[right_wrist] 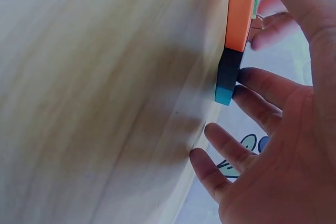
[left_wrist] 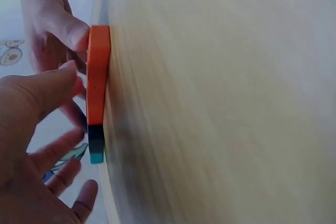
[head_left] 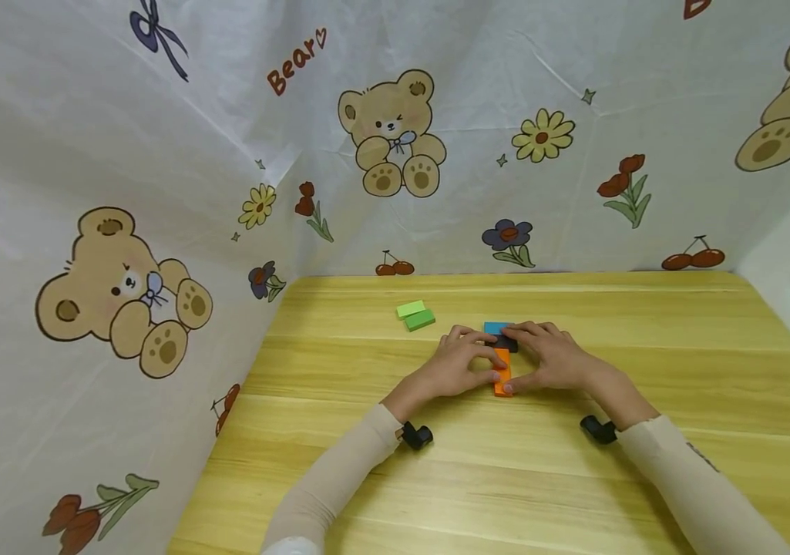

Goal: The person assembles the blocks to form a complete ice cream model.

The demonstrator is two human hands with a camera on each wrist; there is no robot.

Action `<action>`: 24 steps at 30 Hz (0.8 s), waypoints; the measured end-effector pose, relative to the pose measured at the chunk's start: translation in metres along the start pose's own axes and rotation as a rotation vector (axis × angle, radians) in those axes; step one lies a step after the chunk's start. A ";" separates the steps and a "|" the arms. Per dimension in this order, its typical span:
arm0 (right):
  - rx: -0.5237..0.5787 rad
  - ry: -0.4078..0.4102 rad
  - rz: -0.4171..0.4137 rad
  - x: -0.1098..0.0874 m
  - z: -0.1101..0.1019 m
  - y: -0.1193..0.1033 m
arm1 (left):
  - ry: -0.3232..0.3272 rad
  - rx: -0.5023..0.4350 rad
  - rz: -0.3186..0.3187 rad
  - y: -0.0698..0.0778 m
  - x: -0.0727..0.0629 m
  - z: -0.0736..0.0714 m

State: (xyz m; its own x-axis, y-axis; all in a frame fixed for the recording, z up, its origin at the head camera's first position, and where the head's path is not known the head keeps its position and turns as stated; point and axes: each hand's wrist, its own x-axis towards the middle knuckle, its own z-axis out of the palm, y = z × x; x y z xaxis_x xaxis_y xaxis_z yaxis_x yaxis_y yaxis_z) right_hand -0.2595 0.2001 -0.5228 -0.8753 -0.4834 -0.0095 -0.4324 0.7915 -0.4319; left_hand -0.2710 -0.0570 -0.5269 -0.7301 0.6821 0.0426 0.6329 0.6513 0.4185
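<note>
"What's between those hands?"

"Flat, straight-edged little blocks, smooth-faced. An orange block (left_wrist: pixel 98 80) runs lengthwise toward the person, its far end against a black block (right_wrist: pixel 229 69) lying crosswise. Past that, a blue block (head_left: pixel 495 327) lies alongside the black one. Wood or plastic, I can't tell."

"And the hands?"

"Loosely spread, both of them, fingers gently bent. The left hand (head_left: pixel 460 364) has thumb and forefinger at the orange block. The right hand (head_left: pixel 554 362) puts its thumb by the orange block's near end, its fingertips up around the black and blue ones. Neither is wrapped round anything; how hard they press, I can't tell."

"How much room have they got?"

"Pale, streaky wood-grain tabletop (head_left: pixel 505 486) stretches to either side and toward the person. The blue block sits well short of the back edge, where a creased sheet (head_left: pixel 221 46) printed with bears and flowers rises."

"Anything else on the table?"

"Over beyond the left hand, a light green block (head_left: pixel 411 309) and a darker green block (head_left: pixel 420 320), side by side, slightly offset and slanted."
</note>
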 end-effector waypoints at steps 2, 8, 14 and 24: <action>0.001 -0.001 0.002 0.000 0.001 0.000 | 0.009 -0.031 0.002 -0.007 -0.001 -0.003; 0.009 0.000 0.007 0.000 0.000 -0.001 | 0.055 0.038 -0.093 -0.032 -0.009 -0.031; 0.022 -0.007 0.011 -0.001 -0.003 -0.003 | 0.178 0.256 -0.288 -0.063 -0.016 -0.061; 0.028 -0.011 0.016 -0.001 -0.002 -0.002 | 0.229 0.374 -0.376 -0.082 -0.025 -0.064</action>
State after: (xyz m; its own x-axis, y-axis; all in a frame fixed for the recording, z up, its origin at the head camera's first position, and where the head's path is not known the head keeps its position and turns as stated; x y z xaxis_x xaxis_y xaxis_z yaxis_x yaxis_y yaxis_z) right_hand -0.2580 0.1998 -0.5196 -0.8795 -0.4752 -0.0265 -0.4121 0.7883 -0.4568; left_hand -0.3212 -0.1481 -0.5043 -0.9331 0.3192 0.1656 0.3373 0.9365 0.0957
